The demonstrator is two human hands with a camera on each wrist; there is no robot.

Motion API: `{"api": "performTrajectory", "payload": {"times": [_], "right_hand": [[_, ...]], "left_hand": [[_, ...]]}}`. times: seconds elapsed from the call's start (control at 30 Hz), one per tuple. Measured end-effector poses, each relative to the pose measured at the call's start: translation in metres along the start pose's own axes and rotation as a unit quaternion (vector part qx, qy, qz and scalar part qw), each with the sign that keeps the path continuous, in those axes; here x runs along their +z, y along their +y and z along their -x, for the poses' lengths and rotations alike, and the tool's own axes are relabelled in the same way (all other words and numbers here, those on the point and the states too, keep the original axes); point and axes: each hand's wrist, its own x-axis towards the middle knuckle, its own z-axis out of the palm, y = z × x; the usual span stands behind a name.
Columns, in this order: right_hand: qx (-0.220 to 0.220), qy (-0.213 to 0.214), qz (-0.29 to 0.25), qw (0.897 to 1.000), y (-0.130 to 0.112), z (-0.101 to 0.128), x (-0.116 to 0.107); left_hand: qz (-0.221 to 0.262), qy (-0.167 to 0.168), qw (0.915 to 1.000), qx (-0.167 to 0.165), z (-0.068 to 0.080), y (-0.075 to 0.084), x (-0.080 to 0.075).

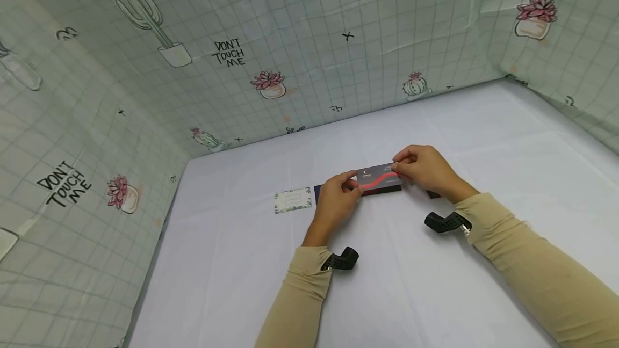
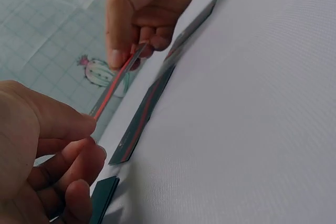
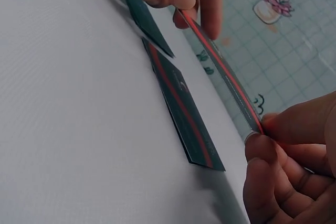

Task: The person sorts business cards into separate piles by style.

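Note:
Between both hands a grey card with a red wavy stripe (image 1: 378,178) is held just above the table. My left hand (image 1: 337,200) pinches its left end between thumb and fingers, and my right hand (image 1: 427,172) pinches the right end. Right beneath it, a dark card with a red stripe (image 3: 184,111) lies on the cloth, apart from the held one. In the head view that lower card shows only as a dark strip. The left wrist view shows the held card (image 2: 116,85) nearly edge-on.
Left of the hands lies a white card with a leafy border (image 1: 293,200). A dark blue card (image 1: 317,194) is partly hidden behind the left hand. Another dark card (image 1: 433,194) shows beneath the right wrist. A patterned cloth wall (image 1: 309,42) borders the white table (image 1: 232,262).

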Motion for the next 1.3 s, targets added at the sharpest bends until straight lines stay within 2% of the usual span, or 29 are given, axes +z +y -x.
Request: {"api": "performTrajectory", "payload": {"times": [0.17, 0.33, 0.53, 0.73, 1.13, 1.3], "right_hand": [[0.008, -0.011, 0.013, 1.0, 0.002, 0.001, 0.002], [-0.001, -0.007, 0.033, 0.999, 0.003, 0.0, 0.002], [-0.017, 0.002, 0.06, 0.998, 0.007, 0.0, 0.004], [-0.03, 0.012, 0.089, 0.996, 0.009, 0.0, 0.009], [-0.023, 0.02, 0.122, 0.992, 0.005, 0.001, 0.014], [-0.015, 0.019, 0.128, 0.991, 0.003, 0.003, 0.012]], "left_hand": [[-0.049, -0.001, 0.9987, -0.016, 0.001, 0.004, 0.002], [-0.112, 0.021, 0.9935, 0.001, 0.001, 0.008, 0.005], [-0.173, 0.04, 0.9839, 0.022, 0.002, 0.009, 0.01], [-0.236, 0.045, 0.9701, 0.031, 0.004, 0.007, 0.014], [-0.311, 0.036, 0.9491, 0.037, 0.009, 0.011, 0.018], [-0.321, 0.039, 0.9452, 0.045, 0.01, 0.012, 0.019]]}}
